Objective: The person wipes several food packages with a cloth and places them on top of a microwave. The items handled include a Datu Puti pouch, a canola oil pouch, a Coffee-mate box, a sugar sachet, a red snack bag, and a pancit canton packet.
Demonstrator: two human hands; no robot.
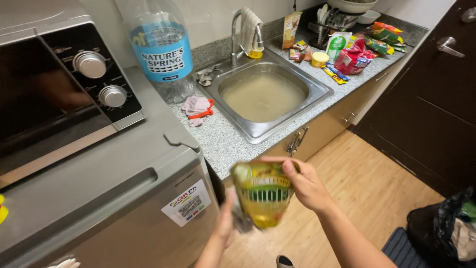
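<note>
Down at the bottom of the view, both hands hold a clear plastic pouch of yellow liquid with a green and yellow label (261, 196), raised in the air above the light wooden floor (357, 183) and in front of the speckled grey stone bench (223, 141). The right hand (305, 184) has its grip closed on the pouch's upper right edge, fingers curled over the top. The left hand (225, 223) is partly hidden behind the pouch and blurred; its grip appears wrapped around the lower left side, touching it.

To the left stands a grey metal fridge (124, 198) with a white sticker on its door, and on top of it a silver microwave oven with two round knobs (64, 99). Beside that sits a large clear plastic water bottle with a blue label (163, 49). A pink and orange cloth (198, 109) lies on the bench between the bottle and the stainless steel sink (317, 92), which is filled with murky yellowish water. A chrome tap (235, 34) with a pale cloth draped over it rises behind the basin. Farther along the bench lies a cluster of colourful snack packets (354, 57) near a dish rack. Dark brown cabinet doors (436, 99) line the right side, and a black plastic bag (441, 228) sits on the floor at lower right.
</note>
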